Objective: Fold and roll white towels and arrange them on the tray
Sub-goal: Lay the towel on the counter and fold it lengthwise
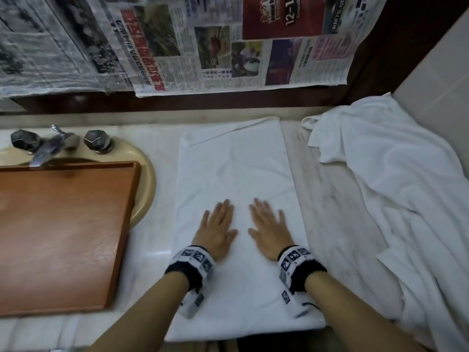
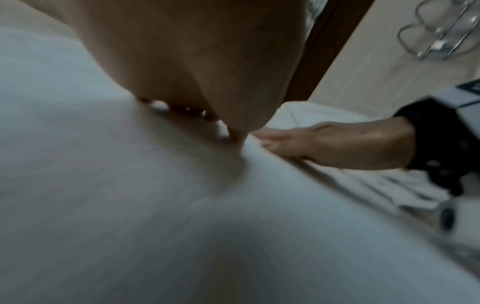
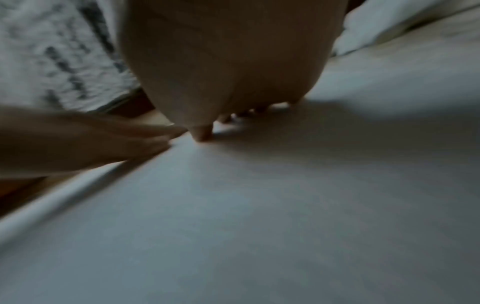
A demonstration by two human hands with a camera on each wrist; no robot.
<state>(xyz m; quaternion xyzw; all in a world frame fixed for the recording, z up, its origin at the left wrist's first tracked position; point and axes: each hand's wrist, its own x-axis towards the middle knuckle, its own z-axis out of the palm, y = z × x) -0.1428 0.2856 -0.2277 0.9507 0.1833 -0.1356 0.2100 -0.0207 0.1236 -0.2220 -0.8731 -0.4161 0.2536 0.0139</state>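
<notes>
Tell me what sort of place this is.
Most likely a bathroom, perhaps a hotel's: a basin with a two-knob faucet set in a marble counter, and white towels laid out.

A white towel (image 1: 236, 179) lay folded into a long flat rectangle on the counter, its far corner turned back. More white towels (image 1: 396, 189) sat crumpled in a heap to its right. The wooden tray (image 1: 58, 237) rested over the basin on the left, holding nothing.
</notes>
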